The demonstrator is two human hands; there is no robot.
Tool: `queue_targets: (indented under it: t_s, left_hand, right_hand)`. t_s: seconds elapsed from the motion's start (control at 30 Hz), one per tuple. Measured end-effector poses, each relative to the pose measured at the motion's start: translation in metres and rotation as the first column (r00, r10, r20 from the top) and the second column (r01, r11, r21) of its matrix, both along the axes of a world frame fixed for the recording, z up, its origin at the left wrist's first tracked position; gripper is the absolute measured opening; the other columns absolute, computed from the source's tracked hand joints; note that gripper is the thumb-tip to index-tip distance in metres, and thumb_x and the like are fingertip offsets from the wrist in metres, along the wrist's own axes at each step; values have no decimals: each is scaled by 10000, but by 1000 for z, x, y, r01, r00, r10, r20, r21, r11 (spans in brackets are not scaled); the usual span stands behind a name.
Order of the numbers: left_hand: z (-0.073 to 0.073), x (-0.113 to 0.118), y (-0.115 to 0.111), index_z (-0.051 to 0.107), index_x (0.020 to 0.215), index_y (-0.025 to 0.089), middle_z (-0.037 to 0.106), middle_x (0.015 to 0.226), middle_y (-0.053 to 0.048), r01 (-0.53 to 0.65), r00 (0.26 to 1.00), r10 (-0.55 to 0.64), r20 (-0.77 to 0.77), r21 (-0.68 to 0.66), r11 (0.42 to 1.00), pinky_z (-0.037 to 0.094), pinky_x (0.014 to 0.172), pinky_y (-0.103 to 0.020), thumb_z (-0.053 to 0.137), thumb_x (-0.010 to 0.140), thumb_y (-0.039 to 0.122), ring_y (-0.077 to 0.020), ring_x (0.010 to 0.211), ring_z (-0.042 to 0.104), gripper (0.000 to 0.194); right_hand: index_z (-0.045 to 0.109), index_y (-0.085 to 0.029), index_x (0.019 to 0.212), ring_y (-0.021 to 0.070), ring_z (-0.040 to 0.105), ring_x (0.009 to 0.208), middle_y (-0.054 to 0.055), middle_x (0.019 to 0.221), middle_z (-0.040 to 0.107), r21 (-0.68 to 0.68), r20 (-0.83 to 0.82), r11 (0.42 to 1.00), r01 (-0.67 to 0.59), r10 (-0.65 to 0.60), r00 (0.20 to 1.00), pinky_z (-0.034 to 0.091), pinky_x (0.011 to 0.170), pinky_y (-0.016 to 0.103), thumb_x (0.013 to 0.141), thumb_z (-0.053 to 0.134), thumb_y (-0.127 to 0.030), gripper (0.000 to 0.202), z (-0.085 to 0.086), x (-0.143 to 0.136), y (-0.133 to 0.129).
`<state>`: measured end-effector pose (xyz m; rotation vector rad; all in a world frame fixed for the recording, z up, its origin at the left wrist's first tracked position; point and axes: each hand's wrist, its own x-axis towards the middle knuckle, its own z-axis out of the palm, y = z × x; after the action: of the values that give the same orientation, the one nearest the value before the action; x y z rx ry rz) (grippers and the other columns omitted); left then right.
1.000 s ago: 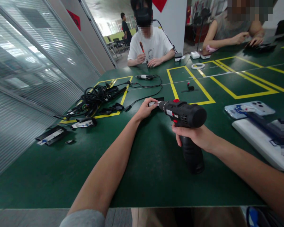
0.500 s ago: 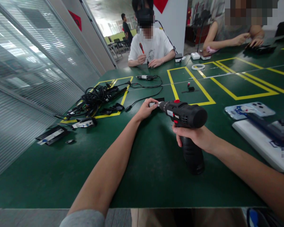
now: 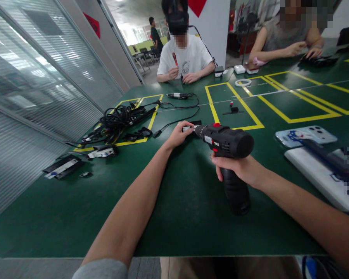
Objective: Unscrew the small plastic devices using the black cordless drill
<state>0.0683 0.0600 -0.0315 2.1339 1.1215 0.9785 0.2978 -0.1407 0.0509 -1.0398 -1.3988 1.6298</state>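
Wrapping its fingers around the handle of 1 black-and-red drill (image 3: pixel 227 141), the right hand (image 3: pixel 244 168) grips firmly above the green table (image 3: pixel 192 221), the chuck pointing away toward the left hand. Right of that grip lies 1 white case (image 3: pixel 311 176), with 1 phone (image 3: pixel 314 135) just beyond it. Ahead and left of the grip, the left hand (image 3: pixel 178 135) pinches 1 small pale piece (image 3: pixel 187 128) at the drill's tip, partly hidden by fingers. Farther left sits a tangle of black cables (image 3: pixel 119 120). Well beyond the grip, 1 co-worker holds 1 screwdriver (image 3: pixel 175 59) upright.
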Motion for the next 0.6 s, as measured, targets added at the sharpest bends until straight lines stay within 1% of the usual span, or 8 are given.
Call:
queue_targets:
  t_s: [0.1, 0.27, 0.47, 0.6]
  left_hand:
    - [2, 0, -1, 664, 1053, 199, 655, 1089, -58, -4, 1000, 4, -9, -1, 1000, 447, 991, -369, 599, 846, 394, -209, 1069, 569, 291]
    - [4, 0, -3, 662, 1052, 206, 654, 1104, -60, -5, 1000, 5, -22, 2, 1000, 435, 1010, -376, 594, 847, 386, -212, 1078, 571, 281]
    - [1, -1, -1, 663, 1058, 208, 655, 1095, -56, -5, 1000, 5, -10, -7, 1000, 448, 984, -365, 604, 840, 388, -208, 1062, 572, 288]
    - [0, -1, 0, 664, 1060, 206, 652, 1091, -56, -4, 1000, 4, -9, -2, 1000, 450, 981, -365, 607, 843, 399, -205, 1055, 574, 296]
  right_hand:
    - [596, -203, 837, 165, 600, 506, -16, 544, 643, -1, 9, 1000, -11, 11, 1000, 470, 639, 355, 817, 694, -321, 154, 1, 0, 0]
    - [599, -212, 844, 164, 593, 495, -24, 536, 637, -14, 0, 1000, 0, 0, 1000, 464, 628, 356, 798, 713, -323, 166, 2, 0, 0]
    - [595, -220, 821, 168, 597, 499, -27, 544, 633, 4, 9, 1000, 2, -2, 1000, 470, 628, 366, 800, 713, -339, 170, 3, 0, 0]
    - [609, -212, 843, 169, 595, 500, -13, 545, 640, 5, 22, 1000, -6, 5, 1000, 466, 622, 362, 825, 697, -379, 190, 2, 1, 0]
